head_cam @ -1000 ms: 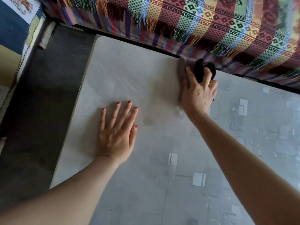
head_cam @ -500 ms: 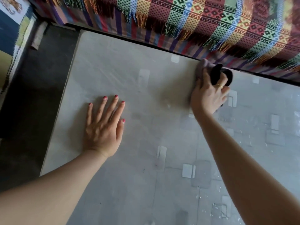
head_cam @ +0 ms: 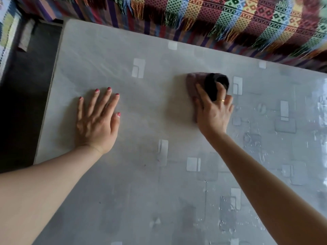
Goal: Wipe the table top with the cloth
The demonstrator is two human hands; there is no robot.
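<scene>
The table top [head_cam: 159, 183] fills most of the frame. It is a pale grey surface printed with light and dark rectangles. Wet streaks and droplets show on its right part.

The left hand [head_cam: 98, 121] lies flat on the table top at centre left. Its fingers are straight and slightly spread, palm down. It holds nothing.

The right hand [head_cam: 213, 112] is at centre right of the frame, resting on the cloth [head_cam: 192, 85]. The cloth is a bunched piece, dusty mauve on its left portion and black on its right portion. It lies on the table top, set in from the far edge. The fingers curl over the cloth and grip it, with the black fold rising between them. A gold ring [head_cam: 222, 100] is visible on one finger of this hand.

A fringed woven blanket [head_cam: 230, 20] with multicoloured geometric bands runs along the upper edge of the frame, beyond the far edge of the table. Dark floor [head_cam: 23, 103] occupies the left of the frame.
</scene>
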